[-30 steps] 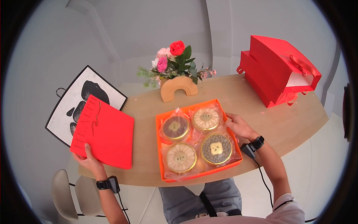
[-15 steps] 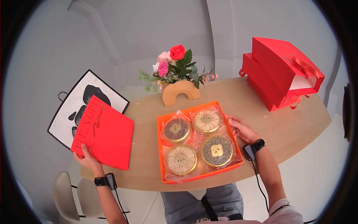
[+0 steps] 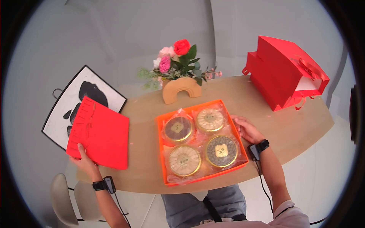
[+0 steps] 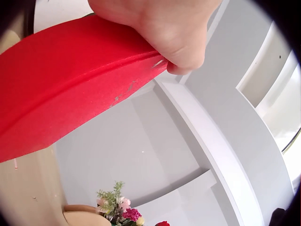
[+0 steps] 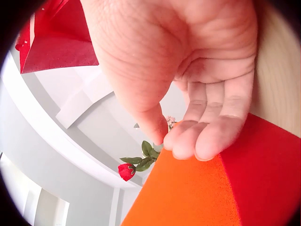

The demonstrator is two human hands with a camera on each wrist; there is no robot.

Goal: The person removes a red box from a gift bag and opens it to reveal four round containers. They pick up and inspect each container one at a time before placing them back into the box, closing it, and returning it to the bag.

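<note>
My left hand [image 3: 86,164] grips a flat red box lid [image 3: 102,138] lettered HEALTH by its lower left corner, thumb on top and the other fingers beneath. In the left wrist view, the lid [image 4: 70,70] shows its thick edge. An orange-red box [image 3: 161,152] stands before me, holding several round, gold-rimmed containers [image 3: 221,151] in clear plastic wrap. Beside the box's right wall is my right hand [image 3: 249,131]. The right wrist view shows loosely bent fingers [image 5: 211,136], their tips at the box's orange side [image 5: 183,193], thumb apart from them.
A black-framed board [image 3: 91,91] with black shapes lies partly under the lid. Behind the box, flowers [image 3: 165,64] stand in a tan arch-shaped vase [image 3: 178,89]. Red gift bags [image 3: 277,72] stand at the table's far right. Chairs [image 3: 64,201] are at lower left.
The lid has shifted slightly to the left in my left hand's grip. My right hand stays beside the box, and the whole head view has moved a little.
</note>
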